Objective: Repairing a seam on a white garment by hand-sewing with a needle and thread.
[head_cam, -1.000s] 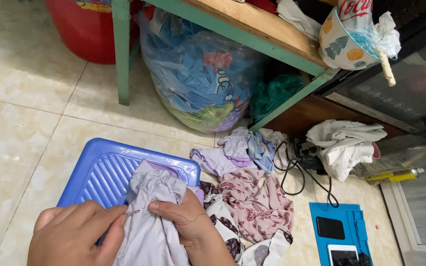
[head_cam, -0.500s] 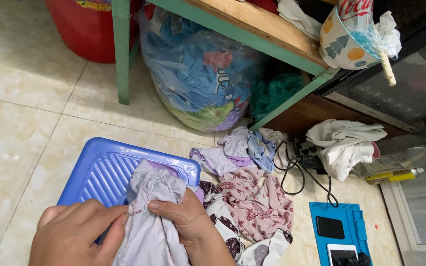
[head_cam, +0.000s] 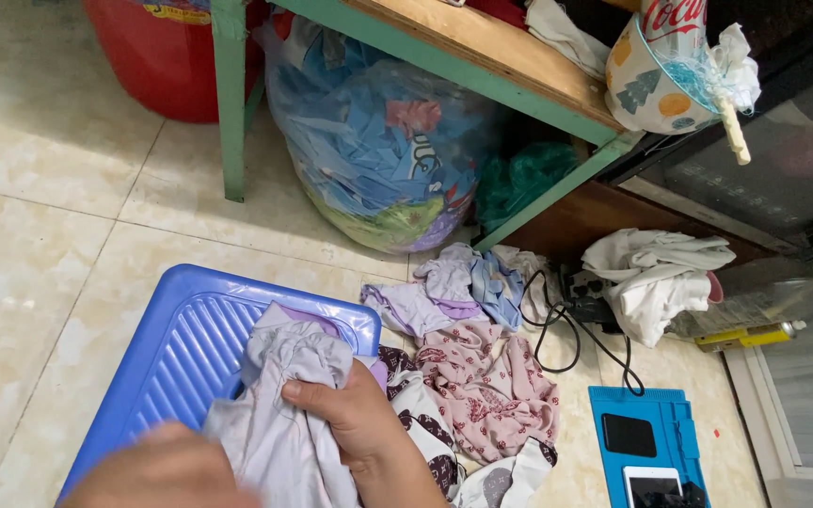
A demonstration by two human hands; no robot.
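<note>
A pale lilac-grey garment (head_cam: pixel 279 414) lies bunched over the blue ribbed plastic tray (head_cam: pixel 181 343) on the tiled floor. My right hand (head_cam: pixel 355 419) grips a fold of this garment near its top edge. My left hand (head_cam: pixel 167 470) is blurred at the bottom edge, over the lower left part of the same cloth; whether it holds the cloth cannot be told.
A pile of small clothes (head_cam: pixel 477 376) lies right of the tray. A clear bag of fabric (head_cam: pixel 383 150) sits under a green-framed wooden table (head_cam: pixel 482 52). Red tub (head_cam: pixel 152 56) far left. Blue mat with phones (head_cam: pixel 646 447), black cable (head_cam: pixel 566 325), white cloth (head_cam: pixel 656 273) at right.
My left hand has dropped lower and toward the bottom edge, now blurred by motion. My right hand keeps its grip on the garment, which has bunched up a little.
</note>
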